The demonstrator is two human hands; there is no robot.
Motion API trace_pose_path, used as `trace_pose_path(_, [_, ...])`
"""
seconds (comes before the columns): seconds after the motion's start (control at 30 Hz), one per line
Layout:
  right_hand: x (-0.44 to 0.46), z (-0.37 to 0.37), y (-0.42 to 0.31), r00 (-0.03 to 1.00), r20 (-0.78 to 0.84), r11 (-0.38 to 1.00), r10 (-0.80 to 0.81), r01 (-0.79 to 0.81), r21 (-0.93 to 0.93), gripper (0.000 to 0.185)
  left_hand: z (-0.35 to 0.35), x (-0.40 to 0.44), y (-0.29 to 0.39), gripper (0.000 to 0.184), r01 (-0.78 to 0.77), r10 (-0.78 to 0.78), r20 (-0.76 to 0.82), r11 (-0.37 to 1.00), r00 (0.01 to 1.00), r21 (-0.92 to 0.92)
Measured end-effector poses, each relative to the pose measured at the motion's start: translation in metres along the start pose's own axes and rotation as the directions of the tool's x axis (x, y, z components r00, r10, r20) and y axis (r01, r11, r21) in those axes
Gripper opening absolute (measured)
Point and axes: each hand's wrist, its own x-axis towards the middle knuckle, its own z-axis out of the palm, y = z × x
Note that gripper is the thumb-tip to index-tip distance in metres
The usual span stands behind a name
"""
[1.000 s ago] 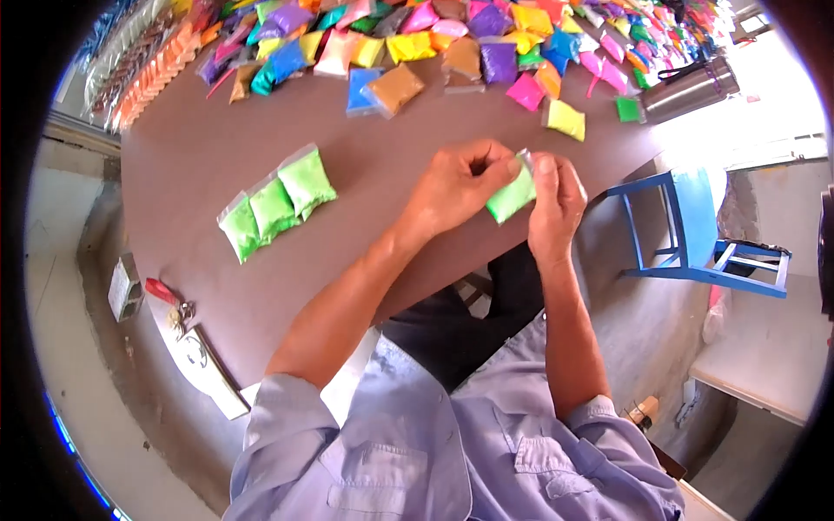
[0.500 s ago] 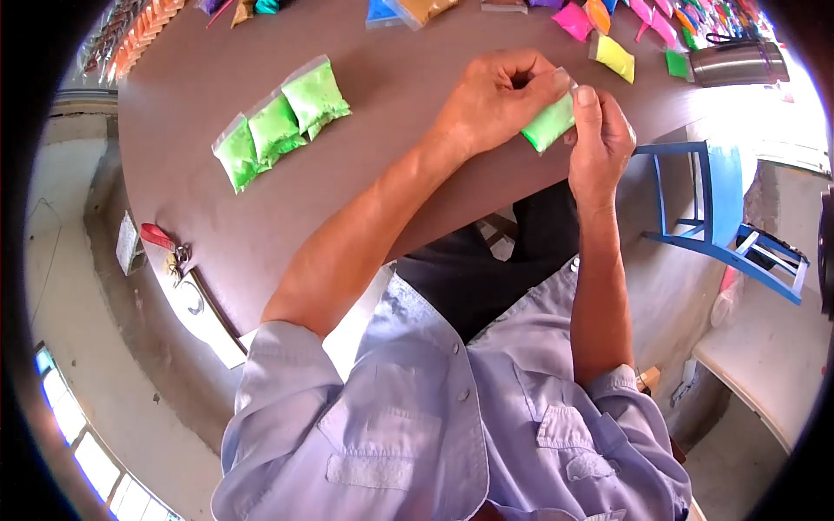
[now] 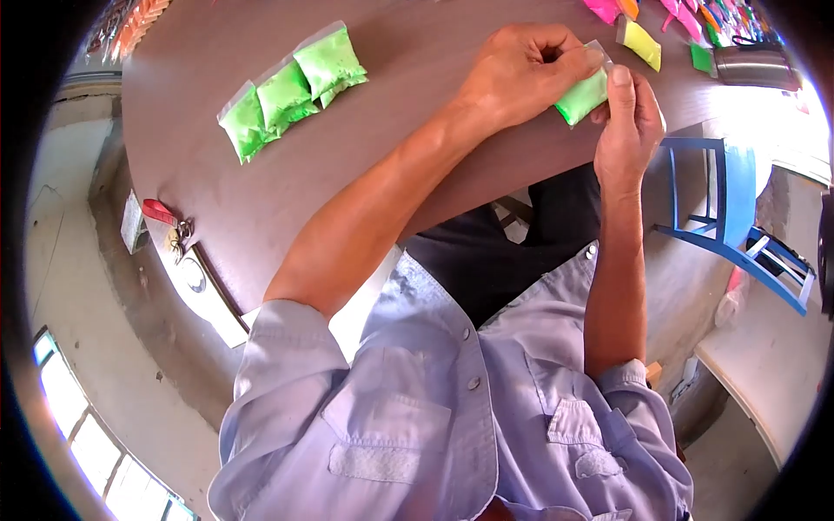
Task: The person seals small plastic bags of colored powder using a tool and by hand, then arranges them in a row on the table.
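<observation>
**Left hand [image 3: 526,76] and right hand [image 3: 630,130] pinch a small green bag [image 3: 585,97] above a brown worktop [image 3: 417,69]**

Seen from the wearer's own head, looking down. Closest is a pale lilac-grey shirt [image 3: 400,417] with chest pockets and sleeves ending at the elbows, then dark trousers [image 3: 486,269] below the worktop's front edge.

Both bare forearms reach forward and to the right. The small green bag, clear plastic with bright green contents, is held up near the front edge. The left thumb and fingers pinch its clear upper strip; the right thumb and fingers pinch its right side, close to the left fingertips.

To the left, near the worktop's edge, is a red strap [image 3: 158,211] with a metal bunch [image 3: 180,239], apparently keys. To the right, off the worktop, stands a blue chair [image 3: 738,191].

Farther back on the left, three green bags [image 3: 282,95] lie in an overlapping, slanting row, well apart from the hands. Beyond the right hand are a yellow packet [image 3: 641,45], a green packet [image 3: 702,59] touching a metal bottle [image 3: 756,67], and pink packets [image 3: 601,9] cut off by the top edge.
</observation>
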Motion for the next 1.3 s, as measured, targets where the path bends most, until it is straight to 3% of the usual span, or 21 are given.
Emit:
trace_pose_path(0.1, [0.001,-0.002,-0.002,0.998,0.066,1.000,0.004,-0.002,-0.023,0.031,0.001,0.004,-0.008,0.039,-0.077,0.075,-0.037,0.995,0.997,-0.060])
trace_pose_path(0.2, [-0.001,-0.002,-0.002,0.996,0.086,1.000,-0.010,0.011,-0.007,0.032,0.001,0.003,-0.010,0.038,-0.042,0.041,-0.017,0.998,0.999,-0.050])
trace_pose_path(0.43, [-0.001,0.002,0.001,0.999,-0.033,0.996,0.024,-0.021,0.090,0.031,0.002,0.002,-0.004,0.035,-0.060,0.059,0.020,0.994,0.998,0.088])
trace_pose_path(0.5, [-0.001,0.003,0.001,0.998,-0.058,0.996,0.016,-0.011,0.083,0.031,0.002,0.001,-0.004,0.026,-0.022,0.039,0.125,0.992,0.991,-0.128])
trace_pose_path(0.63, [0.000,0.001,0.001,1.000,-0.001,0.991,0.008,-0.008,0.135,0.034,0.002,0.005,-0.012,0.022,-0.029,0.050,0.119,0.985,0.992,-0.172])
trace_pose_path(0.73, [0.000,0.000,0.001,1.000,0.000,0.991,0.007,-0.007,0.133,0.035,0.002,0.004,-0.007,0.024,-0.059,0.076,0.117,0.988,0.990,-0.141])
trace_pose_path(0.8, [0.001,0.001,0.002,0.999,-0.019,0.993,0.028,-0.026,0.114,0.035,0.000,0.000,0.001,0.036,-0.090,0.084,0.063,0.991,0.994,0.101])
trace_pose_path(0.9, [-0.001,0.003,-0.002,0.999,-0.041,0.994,0.023,-0.018,0.105,0.034,0.002,-0.001,-0.002,0.034,-0.072,0.061,0.064,0.981,0.996,0.180])
trace_pose_path(1.03, [0.000,0.000,0.001,1.000,-0.016,0.994,0.021,-0.019,0.111,0.035,-0.001,0.001,-0.005,0.031,-0.086,0.071,0.080,0.975,0.994,0.205])
trace_pose_path(1.23, [0.001,0.002,-0.001,0.997,0.072,0.997,-0.026,0.032,-0.076,0.036,-0.004,0.003,-0.004,0.031,-0.070,0.066,0.047,0.993,0.997,0.095])
trace_pose_path(1.3, [0.000,0.001,0.001,0.998,0.046,0.999,-0.032,0.033,-0.027,0.034,-0.002,0.001,-0.002,0.032,-0.089,0.080,0.056,0.978,0.995,0.187])
